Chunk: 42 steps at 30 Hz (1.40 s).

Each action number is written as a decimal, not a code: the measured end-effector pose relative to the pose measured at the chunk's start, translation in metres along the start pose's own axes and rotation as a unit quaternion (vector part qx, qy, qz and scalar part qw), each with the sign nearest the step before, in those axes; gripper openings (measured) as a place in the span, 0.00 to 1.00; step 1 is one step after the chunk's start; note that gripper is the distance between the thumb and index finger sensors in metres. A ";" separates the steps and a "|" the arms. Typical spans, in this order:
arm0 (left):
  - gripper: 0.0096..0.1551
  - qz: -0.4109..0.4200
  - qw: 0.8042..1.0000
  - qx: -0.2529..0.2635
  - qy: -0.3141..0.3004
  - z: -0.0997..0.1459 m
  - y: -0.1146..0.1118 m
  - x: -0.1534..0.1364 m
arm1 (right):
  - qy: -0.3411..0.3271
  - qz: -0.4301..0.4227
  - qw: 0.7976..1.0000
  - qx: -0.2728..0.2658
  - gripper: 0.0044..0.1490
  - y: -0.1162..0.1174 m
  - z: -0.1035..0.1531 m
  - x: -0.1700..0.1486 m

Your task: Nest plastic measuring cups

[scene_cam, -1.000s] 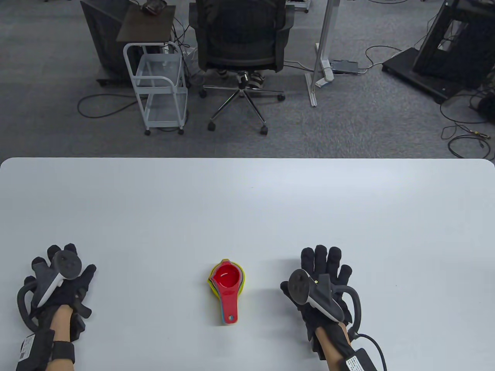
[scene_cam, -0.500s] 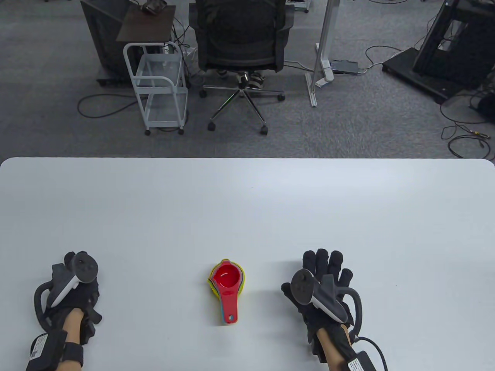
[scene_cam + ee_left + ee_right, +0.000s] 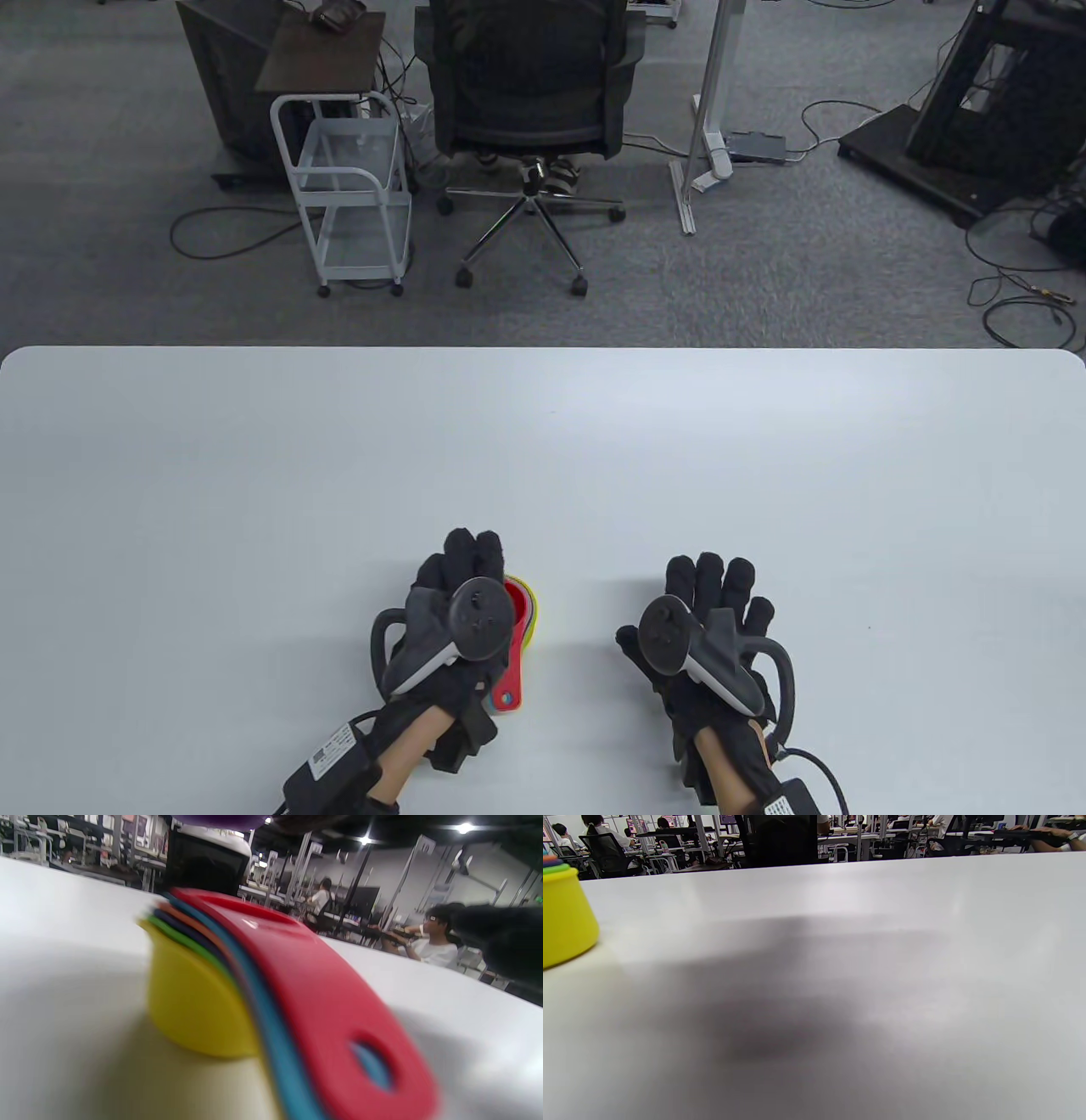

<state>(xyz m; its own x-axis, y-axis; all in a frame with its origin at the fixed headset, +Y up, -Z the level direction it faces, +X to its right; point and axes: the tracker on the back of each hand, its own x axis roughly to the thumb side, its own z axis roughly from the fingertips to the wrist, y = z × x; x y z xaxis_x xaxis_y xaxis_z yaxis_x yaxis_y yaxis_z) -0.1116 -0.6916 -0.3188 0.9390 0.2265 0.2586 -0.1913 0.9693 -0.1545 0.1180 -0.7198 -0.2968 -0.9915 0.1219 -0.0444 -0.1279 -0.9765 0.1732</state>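
Observation:
A nested stack of plastic measuring cups (image 3: 528, 608) stands on the white table (image 3: 543, 441) near the front edge, red cup on top, yellow at the bottom. Its red handle (image 3: 506, 689) points toward me. My left hand (image 3: 472, 562) is over the left side of the stack and hides most of it. No finger shows a grip on it. In the left wrist view the stack (image 3: 237, 984) fills the frame, with a dark blurred finger (image 3: 505, 938) off to the right, apart from it. My right hand (image 3: 714, 586) rests flat and empty on the table to the right. The yellow cup (image 3: 564, 916) shows in the right wrist view.
Beyond the table's far edge stand an office chair (image 3: 530, 93), a white wire cart (image 3: 348, 187) and cables on the carpet.
My left hand has moved from the table's left side rightward to the stack and now covers it. The right hand has barely moved. The stack has not moved.

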 end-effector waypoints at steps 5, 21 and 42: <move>0.42 -0.035 0.999 -0.004 0.014 -0.006 -0.014 0.012 | 0.004 0.001 1.000 0.002 0.64 0.000 -0.001 -0.001; 0.43 -0.061 0.997 -0.037 0.037 -0.015 -0.036 0.017 | 0.009 0.005 1.000 0.018 0.65 0.000 0.000 0.000; 0.54 -0.040 0.999 -0.023 -0.010 -0.002 -0.001 0.016 | 0.006 -0.001 1.000 0.031 0.64 0.000 0.001 0.003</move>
<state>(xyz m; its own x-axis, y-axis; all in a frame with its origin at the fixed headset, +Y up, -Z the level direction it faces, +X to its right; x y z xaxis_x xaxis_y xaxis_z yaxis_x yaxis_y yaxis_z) -0.0957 -0.6895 -0.3167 0.9450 0.1510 0.2902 -0.1021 0.9789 -0.1769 0.1148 -0.7196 -0.2959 -0.9911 0.1207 -0.0561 -0.1306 -0.9635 0.2335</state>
